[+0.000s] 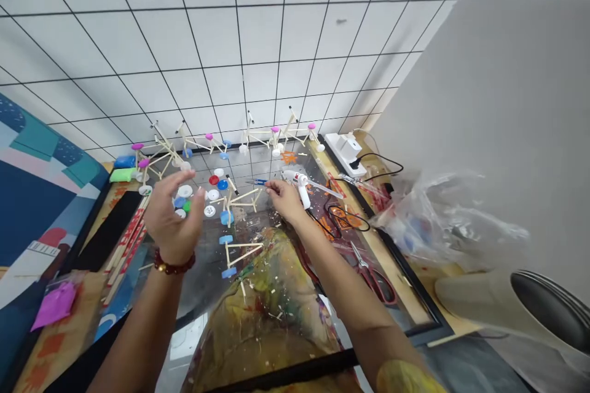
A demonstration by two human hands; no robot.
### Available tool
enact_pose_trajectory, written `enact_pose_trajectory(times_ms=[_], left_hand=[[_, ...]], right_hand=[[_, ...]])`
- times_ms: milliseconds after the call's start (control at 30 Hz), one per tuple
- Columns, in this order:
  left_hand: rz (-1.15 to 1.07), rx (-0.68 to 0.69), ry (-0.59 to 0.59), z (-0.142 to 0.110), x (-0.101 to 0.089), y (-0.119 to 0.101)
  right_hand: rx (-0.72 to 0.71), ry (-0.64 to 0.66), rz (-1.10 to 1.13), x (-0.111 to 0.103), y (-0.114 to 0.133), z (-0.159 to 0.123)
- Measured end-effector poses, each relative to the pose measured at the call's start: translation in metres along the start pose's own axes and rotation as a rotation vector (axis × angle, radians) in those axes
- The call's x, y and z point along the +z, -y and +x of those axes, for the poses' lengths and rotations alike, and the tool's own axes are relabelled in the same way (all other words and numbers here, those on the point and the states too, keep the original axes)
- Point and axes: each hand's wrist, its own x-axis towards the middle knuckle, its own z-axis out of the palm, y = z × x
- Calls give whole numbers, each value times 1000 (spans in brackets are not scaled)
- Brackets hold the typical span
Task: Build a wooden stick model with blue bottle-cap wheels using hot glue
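My left hand (169, 218) is raised above the left side of the worktop, thumb and fingers apart, holding nothing. Near it lie several loose bottle caps: a red cap (214, 180), a blue cap (222, 185) and a white cap (209, 211) among them. My right hand (284, 199) pinches one end of a small blue tool with a thin tip (259, 182), pointing left. Just in front of that hand is a stick frame (242, 201) with a blue cap wheel. A second stick frame (243, 250) with two blue wheels lies closer to me.
A white glue gun (300, 180) lies right of my right hand, its black cord (345, 215) looping nearby. Red-handled scissors (375, 279), a power strip (343, 150) and plastic bags (428, 221) are rightward. Several finished-looking stick models (260, 132) line the tiled wall (258, 37).
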Motion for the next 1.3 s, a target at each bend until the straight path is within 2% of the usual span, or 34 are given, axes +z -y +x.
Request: enact_pose_trajectory(times_ms=[67,200,333,433,533,700,1000,1300], left_hand=[[-8,43,61,-20,1,-5],[25,-91,295,-46,11,13],[-4,-205,405,-37,22,36],[-3,-267,467,-24,32,39],[26,-310,494,-18,42,35],[15,-289,518,-21,51,34],[-28,-329,533,-25,54,28],[-48,-362,524,-27,56,30]], right_hand=[[9,22,15,2,-7,-1],[34,61,45,6,-15,-5],[37,79,83,10,-15,-8],[32,72,104,11,-13,-8],[30,70,117,11,-11,-8],[23,76,125,9,-7,-10],[-21,75,112,4,5,-14],[-55,48,51,5,4,-15]])
